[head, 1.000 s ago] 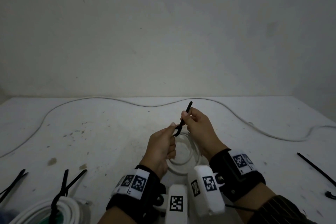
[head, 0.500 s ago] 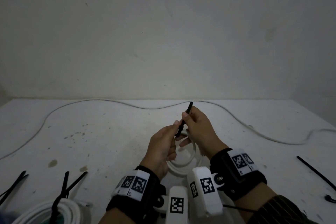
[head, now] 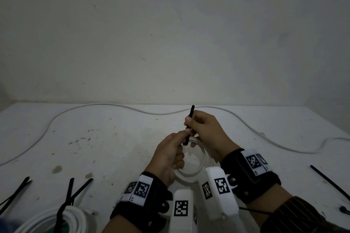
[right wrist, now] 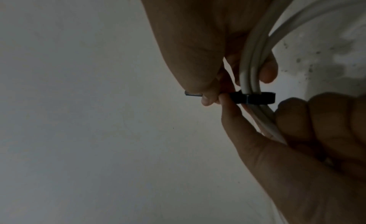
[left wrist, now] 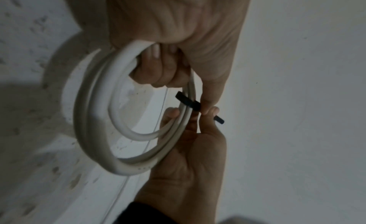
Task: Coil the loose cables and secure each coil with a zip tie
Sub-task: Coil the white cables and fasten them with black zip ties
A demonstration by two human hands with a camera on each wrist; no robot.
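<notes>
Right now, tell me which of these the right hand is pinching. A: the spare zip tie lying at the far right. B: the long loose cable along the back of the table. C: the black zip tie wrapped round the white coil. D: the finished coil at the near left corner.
C: the right hand pinches the black zip tie, which crosses the white coil that the left hand grips.

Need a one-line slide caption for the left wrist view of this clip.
Left hand grips a white cable coil while the right hand pinches a black zip tie wrapped across its strands.
</notes>
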